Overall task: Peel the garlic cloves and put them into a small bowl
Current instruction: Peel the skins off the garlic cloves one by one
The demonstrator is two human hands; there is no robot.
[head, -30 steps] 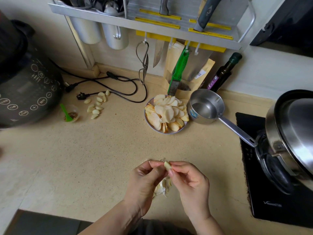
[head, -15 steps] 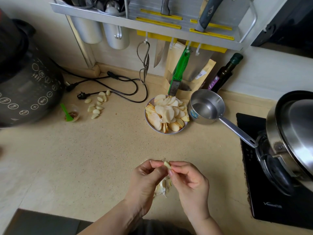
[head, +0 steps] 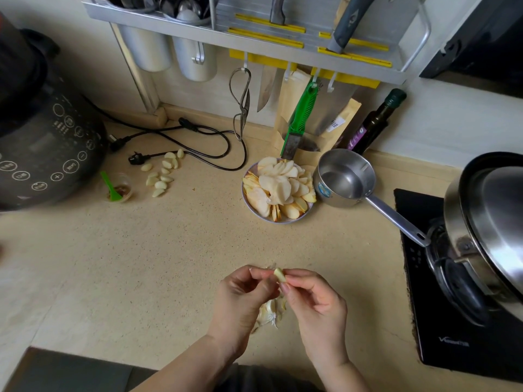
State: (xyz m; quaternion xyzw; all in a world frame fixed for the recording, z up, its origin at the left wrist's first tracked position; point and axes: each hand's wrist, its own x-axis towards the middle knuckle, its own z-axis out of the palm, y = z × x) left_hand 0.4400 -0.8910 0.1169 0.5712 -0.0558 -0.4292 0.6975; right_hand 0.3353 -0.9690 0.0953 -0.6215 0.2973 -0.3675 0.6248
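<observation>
A pale garlic clove (head: pixel 279 275) is pinched between the fingertips of my left hand (head: pixel 240 299) and my right hand (head: pixel 314 302), held above the beige counter near its front edge. Under my hands lies a heap of papery garlic skins (head: pixel 270 312). Several peeled cloves (head: pixel 162 175) lie loose on the counter at the back left, beside a small clear cup (head: pixel 120 188) with a green spoon in it. No garlic sits in any bowl that I can see.
A plate of sliced fruit (head: pixel 278 190) stands mid-counter, touching a small steel saucepan (head: pixel 345 178). A black cooker (head: pixel 42 142) fills the left, its cords (head: pixel 198 137) trailing behind. An induction hob (head: pixel 452 306) with a lidded pot (head: pixel 492 233) is at the right. A dark bottle (head: pixel 377 121) stands at the wall.
Both hands stay in place on the clove; the fingers shift only slightly.
</observation>
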